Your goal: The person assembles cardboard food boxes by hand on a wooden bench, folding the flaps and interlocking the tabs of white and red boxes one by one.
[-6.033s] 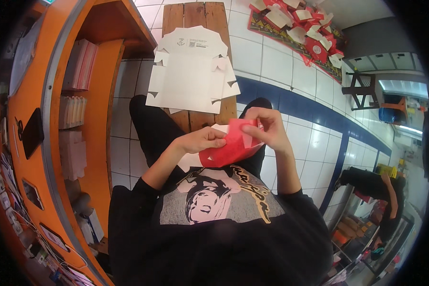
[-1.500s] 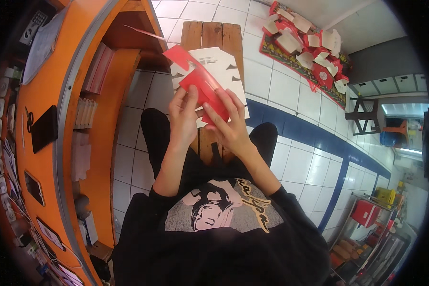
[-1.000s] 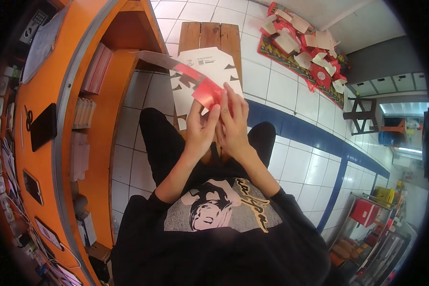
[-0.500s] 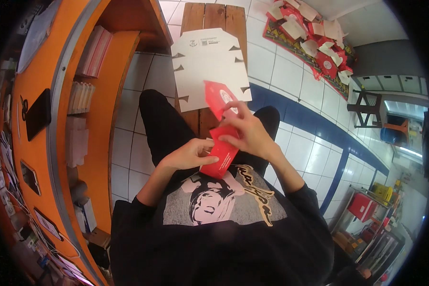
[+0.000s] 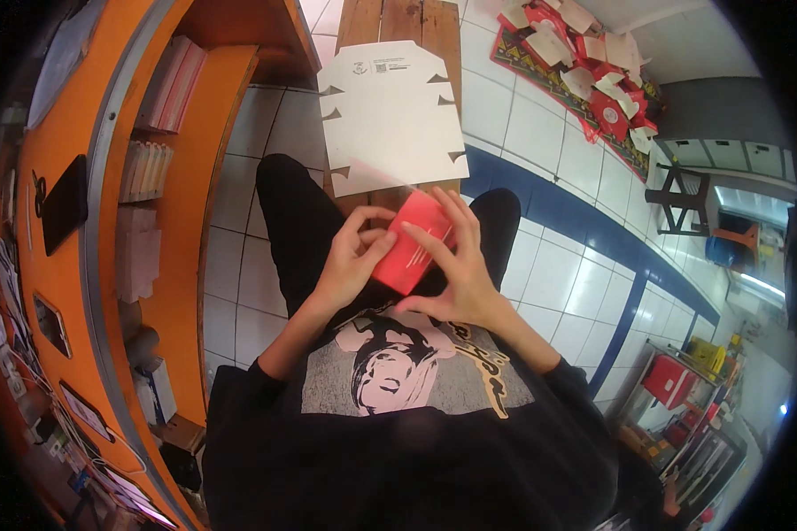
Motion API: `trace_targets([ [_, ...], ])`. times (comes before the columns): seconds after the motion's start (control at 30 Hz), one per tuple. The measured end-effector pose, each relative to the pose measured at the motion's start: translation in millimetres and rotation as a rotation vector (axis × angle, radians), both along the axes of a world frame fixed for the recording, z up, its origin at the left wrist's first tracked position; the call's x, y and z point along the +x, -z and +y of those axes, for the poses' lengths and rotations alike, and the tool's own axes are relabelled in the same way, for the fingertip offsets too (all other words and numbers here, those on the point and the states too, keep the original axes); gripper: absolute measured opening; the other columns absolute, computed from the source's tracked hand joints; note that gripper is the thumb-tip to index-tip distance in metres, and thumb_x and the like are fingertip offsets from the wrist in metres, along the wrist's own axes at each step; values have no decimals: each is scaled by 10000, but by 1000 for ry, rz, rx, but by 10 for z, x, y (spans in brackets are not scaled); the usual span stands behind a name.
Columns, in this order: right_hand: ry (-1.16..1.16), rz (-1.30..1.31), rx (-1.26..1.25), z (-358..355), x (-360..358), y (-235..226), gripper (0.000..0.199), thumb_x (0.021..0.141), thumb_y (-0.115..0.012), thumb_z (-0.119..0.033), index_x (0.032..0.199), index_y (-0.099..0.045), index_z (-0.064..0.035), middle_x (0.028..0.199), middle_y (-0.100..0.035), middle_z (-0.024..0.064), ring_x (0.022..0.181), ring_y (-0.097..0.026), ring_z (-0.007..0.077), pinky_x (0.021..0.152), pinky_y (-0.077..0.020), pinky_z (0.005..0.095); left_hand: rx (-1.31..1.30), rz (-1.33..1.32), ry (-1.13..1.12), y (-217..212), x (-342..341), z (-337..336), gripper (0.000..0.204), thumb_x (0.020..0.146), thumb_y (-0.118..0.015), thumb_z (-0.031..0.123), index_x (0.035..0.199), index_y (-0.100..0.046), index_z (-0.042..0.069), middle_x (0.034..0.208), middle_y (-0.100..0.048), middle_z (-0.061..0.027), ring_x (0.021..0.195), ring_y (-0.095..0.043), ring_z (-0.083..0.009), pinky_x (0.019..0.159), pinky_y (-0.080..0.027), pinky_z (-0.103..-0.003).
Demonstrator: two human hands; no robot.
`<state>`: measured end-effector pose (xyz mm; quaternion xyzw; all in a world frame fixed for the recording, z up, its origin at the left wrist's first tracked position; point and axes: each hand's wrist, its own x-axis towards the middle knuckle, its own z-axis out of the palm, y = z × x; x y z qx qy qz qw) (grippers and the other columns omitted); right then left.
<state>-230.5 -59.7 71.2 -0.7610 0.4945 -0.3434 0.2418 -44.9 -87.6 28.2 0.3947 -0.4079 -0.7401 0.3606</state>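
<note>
Between my hands, above my lap, is a small red cardboard box, slightly blurred and tilted. My left hand is closed on its left side, thumb and fingers against the card. Along the upper right side lie the fingers of my right hand, with its thumb spread apart near the lower end. A faint pale flap sticks up beyond the box's far end. Past it, white die-cut cardboard with curved slots lies flat on a wooden bench between my knees.
Folded red boxes with open pale flaps are heaped on a patterned mat at the far right. Left of me stands an orange shelf unit with stacked card inside and phones on top. A dark stool stands to the right.
The raised red flap with the white round print has folded down, and the piece now looks like a closed box. My right hand has shifted to its right side; my left hand has risen slightly.
</note>
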Motion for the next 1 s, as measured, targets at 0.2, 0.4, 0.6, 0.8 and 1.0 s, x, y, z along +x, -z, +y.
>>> trace_targets([
  [0.2, 333, -147, -380, -273, -206, 3, 594, 616, -792, -359, 1121, -629, -92, 1327, -432, 201, 1264, -368, 401, 1014, -330, 480, -96, 363, 69, -226, -4, -256, 735, 795, -697, 449, 1298, -389, 11, 1087, -623, -155, 976, -607, -171, 812, -479, -283],
  [0.4, 578, -1127, 112, -518, -719, 162, 389, 882, -618, -280, 1116, -579, 28, 1045, -612, 116, 1001, -590, 192, 868, -460, 311, -511, -103, 301, -212, 88, -267, 1011, 562, -880, 418, 1344, -367, 34, 1152, -592, -154, 1048, -576, -231, 907, -430, -352],
  [0.6, 590, -1570, 354, -514, -873, 584, 420, 918, -586, -282, 1226, -488, -14, 1105, -589, 106, 1012, -573, 167, 863, -459, 301, -491, 70, 164, -66, -196, -7, 769, 665, -839, 201, 1298, -427, 55, 1081, -627, -166, 950, -615, -242, 835, -449, -364],
  [0.8, 623, -414, 182, -350, -716, 611, 545, 854, -669, -269, 1270, -446, 2, 1163, -545, 115, 981, -581, 196, 1004, -364, 374, -793, -416, 407, 18, -293, -47, 253, 888, -577, 98, 1115, -577, -13, 876, -604, -194, 793, -606, -350, 710, -480, -373],
  [1.0, -31, -541, 454, -193, -902, 330, 211, 799, -718, -209, 855, -595, -47, 773, -583, 9, 757, -561, 144, 1098, -209, 453, -755, -354, 616, 78, -293, -180, 278, 883, -609, 131, 1104, -579, -34, 854, -633, -168, 787, -634, -292, 687, -489, -341],
])
